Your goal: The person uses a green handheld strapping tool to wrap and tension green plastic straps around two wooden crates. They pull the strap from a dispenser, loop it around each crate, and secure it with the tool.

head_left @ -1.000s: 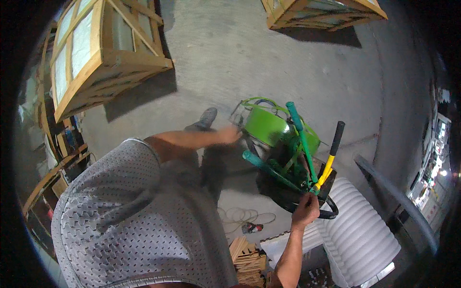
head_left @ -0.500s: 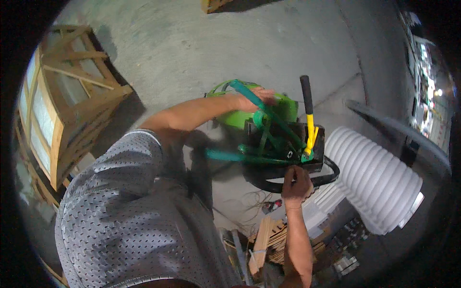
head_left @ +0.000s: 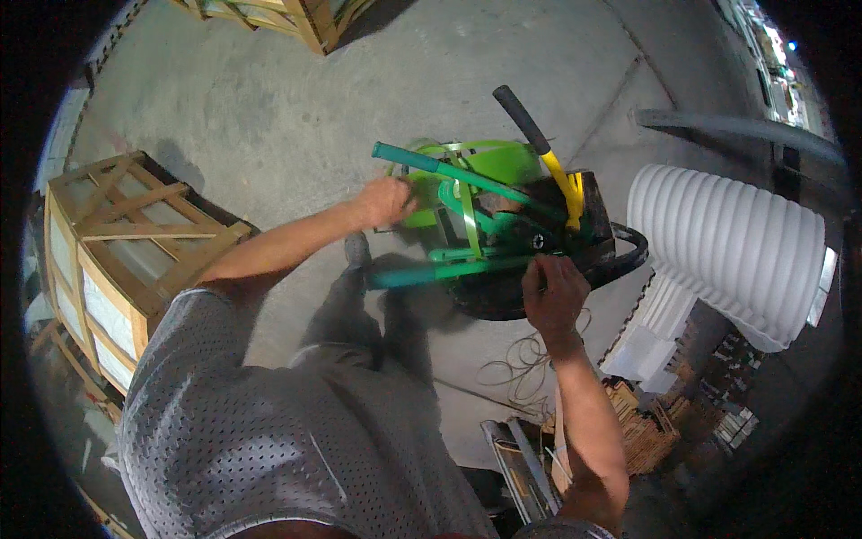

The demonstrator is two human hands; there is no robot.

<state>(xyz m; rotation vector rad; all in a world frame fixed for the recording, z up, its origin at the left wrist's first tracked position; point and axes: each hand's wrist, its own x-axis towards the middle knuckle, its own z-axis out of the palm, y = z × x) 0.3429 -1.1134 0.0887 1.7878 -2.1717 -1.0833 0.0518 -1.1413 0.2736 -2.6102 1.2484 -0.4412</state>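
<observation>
A cart with a bright green rounded body (head_left: 505,163) and a dark tray (head_left: 584,202) stands in front of me. A long-handled tool with green handles (head_left: 406,160) lies across the tray, and a yellow tool with a black grip (head_left: 521,117) sticks up from it. Beside the green body is my left hand (head_left: 388,201), closed; what it holds, if anything, is hidden. A pale green strap (head_left: 469,211) runs across the tools. At the tray's near edge my right hand (head_left: 554,296) has its fingers curled together, its contents hidden, close to the black curved handle (head_left: 633,242).
Wooden crates stand at left (head_left: 135,229) and at the far edge (head_left: 314,22). On the right are a white ribbed roll (head_left: 732,242) and a grey curved bar (head_left: 718,126). Loose cord (head_left: 521,364) and stacked wood pieces (head_left: 637,427) lie near my right forearm.
My left hand has drawn back to the left from over the green body, its spread fingers now closed. The right hand stays at the tray's near edge. The view has shifted.
</observation>
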